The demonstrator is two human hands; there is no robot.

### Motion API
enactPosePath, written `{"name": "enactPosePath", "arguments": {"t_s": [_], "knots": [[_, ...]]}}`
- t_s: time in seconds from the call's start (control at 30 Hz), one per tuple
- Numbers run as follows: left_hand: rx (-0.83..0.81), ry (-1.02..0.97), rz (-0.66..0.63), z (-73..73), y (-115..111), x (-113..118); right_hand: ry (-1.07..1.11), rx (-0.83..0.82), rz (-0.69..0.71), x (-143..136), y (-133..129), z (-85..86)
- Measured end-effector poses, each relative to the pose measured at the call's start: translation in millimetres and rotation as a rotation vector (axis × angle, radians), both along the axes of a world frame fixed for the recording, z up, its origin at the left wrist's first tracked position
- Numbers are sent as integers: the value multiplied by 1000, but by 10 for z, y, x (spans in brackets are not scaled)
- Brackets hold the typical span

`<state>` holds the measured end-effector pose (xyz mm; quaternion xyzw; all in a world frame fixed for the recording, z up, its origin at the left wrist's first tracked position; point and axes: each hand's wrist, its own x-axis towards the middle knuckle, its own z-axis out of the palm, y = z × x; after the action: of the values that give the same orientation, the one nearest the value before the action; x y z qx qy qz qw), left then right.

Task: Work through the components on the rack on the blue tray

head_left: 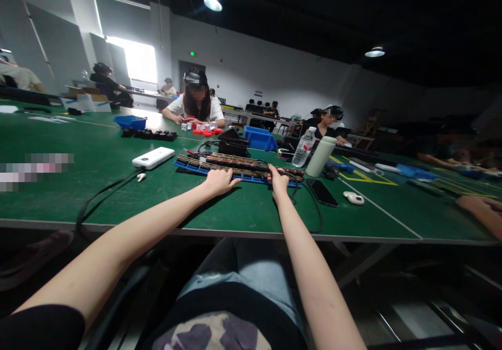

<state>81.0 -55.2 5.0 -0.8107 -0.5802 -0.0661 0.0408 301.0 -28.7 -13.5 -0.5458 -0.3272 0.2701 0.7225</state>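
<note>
A long, blue-edged assembly (240, 162) is lying at the centre of the frame on the green surface (235, 211). The left hand (219, 182) is resting on its near edge, thumb stretching sideways; whether it is gripping, I cannot tell. The right hand (278, 182) is pinching the assembly right of centre. A dark phone (322, 192) is lying right of that hand.

The tabletop (102, 154) lies open left of the power bank (153, 157), while bottle (303, 150), flask (320, 157) and phone (322, 192) obstruct the right.
</note>
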Motion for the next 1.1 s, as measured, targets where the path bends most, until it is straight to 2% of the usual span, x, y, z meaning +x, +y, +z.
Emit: {"name": "enactPosePath", "arguments": {"t_s": [0.37, 0.67, 1.1], "knots": [[9, -14, -14, -34, 17, -21, 28, -29, -5, -34, -50, 49], [-4, -9, 16, 8, 19, -46, 13, -101, -22, -7, -74, 47], [-17, 0, 19, 15, 11, -61, 17, -74, 9, -24, -92, 80]]}}
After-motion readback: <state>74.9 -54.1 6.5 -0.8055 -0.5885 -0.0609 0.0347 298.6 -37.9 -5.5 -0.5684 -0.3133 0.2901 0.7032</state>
